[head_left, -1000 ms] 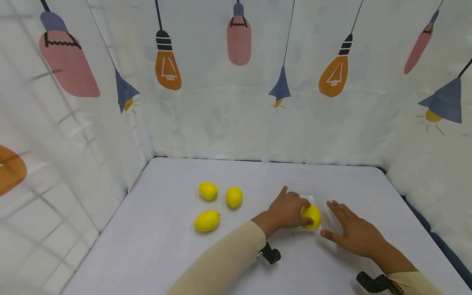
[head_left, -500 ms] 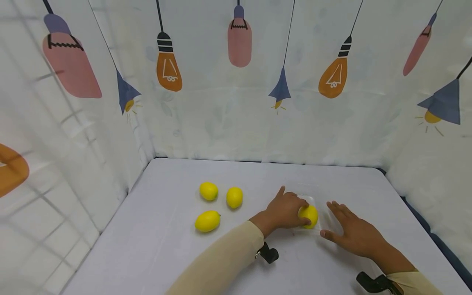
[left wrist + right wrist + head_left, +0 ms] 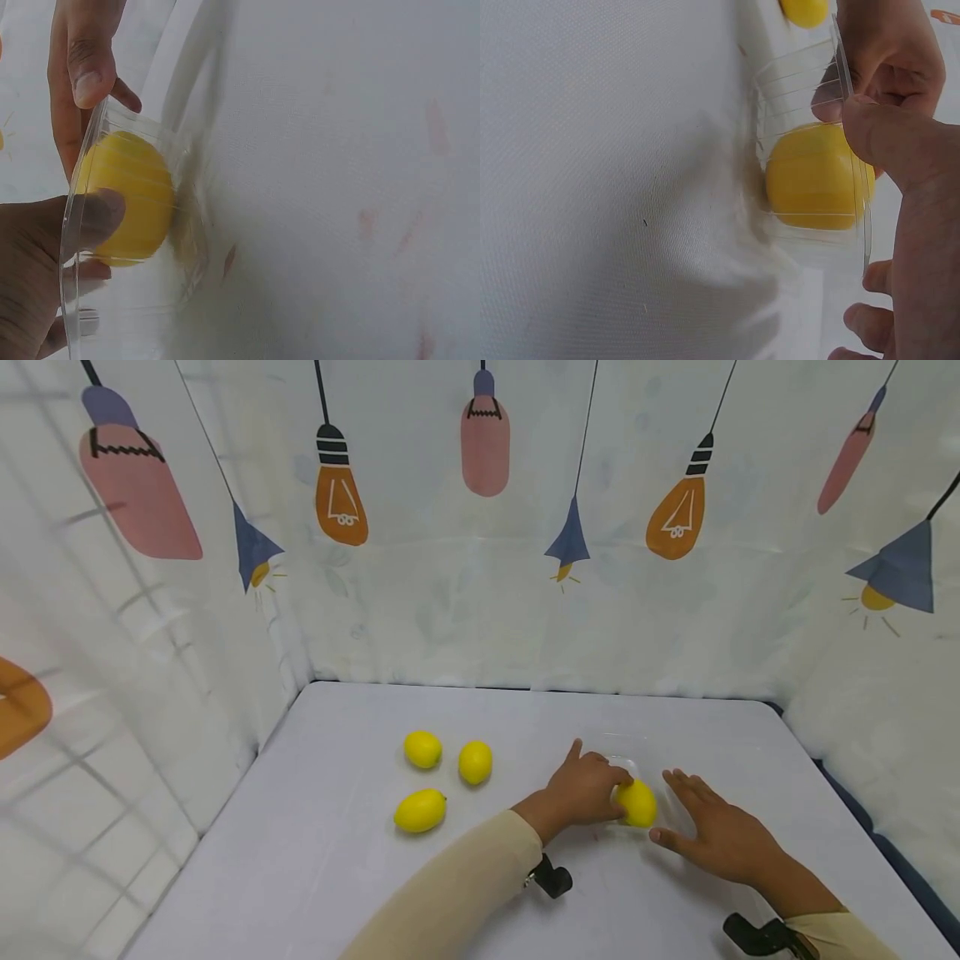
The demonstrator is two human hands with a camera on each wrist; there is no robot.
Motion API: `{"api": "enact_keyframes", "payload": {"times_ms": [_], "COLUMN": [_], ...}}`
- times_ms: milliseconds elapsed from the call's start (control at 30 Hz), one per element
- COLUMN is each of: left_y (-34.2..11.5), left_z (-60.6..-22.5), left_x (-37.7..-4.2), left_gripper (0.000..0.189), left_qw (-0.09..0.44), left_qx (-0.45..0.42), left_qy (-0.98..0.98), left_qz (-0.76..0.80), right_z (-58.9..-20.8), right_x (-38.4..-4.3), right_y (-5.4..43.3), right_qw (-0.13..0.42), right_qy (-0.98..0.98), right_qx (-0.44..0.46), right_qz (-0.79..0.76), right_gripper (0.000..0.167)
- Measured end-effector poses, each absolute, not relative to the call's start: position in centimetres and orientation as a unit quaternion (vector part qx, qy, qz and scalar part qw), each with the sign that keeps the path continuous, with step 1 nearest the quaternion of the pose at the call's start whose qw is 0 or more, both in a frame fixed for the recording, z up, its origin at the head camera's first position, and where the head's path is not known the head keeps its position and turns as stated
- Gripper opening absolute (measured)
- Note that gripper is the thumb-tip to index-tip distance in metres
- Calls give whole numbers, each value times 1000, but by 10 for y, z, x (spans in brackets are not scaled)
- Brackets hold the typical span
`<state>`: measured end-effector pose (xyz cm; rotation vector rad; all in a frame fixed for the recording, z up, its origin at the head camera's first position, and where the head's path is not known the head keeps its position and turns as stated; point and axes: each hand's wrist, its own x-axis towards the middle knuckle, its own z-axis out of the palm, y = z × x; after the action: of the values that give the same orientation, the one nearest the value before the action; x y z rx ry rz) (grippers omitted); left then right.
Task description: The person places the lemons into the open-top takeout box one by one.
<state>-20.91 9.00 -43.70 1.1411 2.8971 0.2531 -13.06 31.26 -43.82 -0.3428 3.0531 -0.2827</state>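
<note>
A yellow lemon [image 3: 639, 803] sits inside a clear plastic container [image 3: 624, 767] on the right half of the table. My left hand [image 3: 587, 787] reaches over the container's left rim and holds the lemon by its left side; the left wrist view has the thumb [image 3: 103, 214] against the yellow skin. Across the container, my right hand [image 3: 716, 835] has its fingers stretched out. The right wrist view puts that hand's thumb [image 3: 870, 135] at the container's rim. Three more lemons lie left of the hands: one at the back [image 3: 423, 749], one beside it [image 3: 476, 762], one nearer [image 3: 420, 811].
The white table [image 3: 315, 860] has printed fabric walls [image 3: 420, 610] behind it and at both sides. Black wrist mounts [image 3: 553, 878] hang below both forearms, close over the tabletop.
The lemon in the container shifted slightly left, then back to the right, with my left hand moving along with it. My right hand and the other three lemons have stayed in place.
</note>
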Motion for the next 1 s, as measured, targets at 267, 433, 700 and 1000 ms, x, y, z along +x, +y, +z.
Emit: {"api": "enact_keyframes", "payload": {"times_ms": [267, 433, 700, 1000], "left_y": [98, 97, 90, 84], "left_z": [-437, -439, -438, -437], "left_x": [-207, -209, -209, -210], "left_gripper": [43, 42, 41, 46], "left_qw": [11, 9, 9, 20], "left_qx": [364, 354, 352, 356], "left_qy": [926, 930, 929, 927], "left_qz": [97, 94, 112, 120], "right_z": [-439, -441, -437, -441], "right_x": [-130, -131, -130, -131], "right_y": [313, 315, 314, 313], "right_qw": [15, 15, 18, 20], "right_qy": [988, 989, 989, 990], "right_qx": [-121, -121, -121, -115], "right_qz": [-91, -88, -83, -80], "right_gripper": [101, 101, 100, 105]}}
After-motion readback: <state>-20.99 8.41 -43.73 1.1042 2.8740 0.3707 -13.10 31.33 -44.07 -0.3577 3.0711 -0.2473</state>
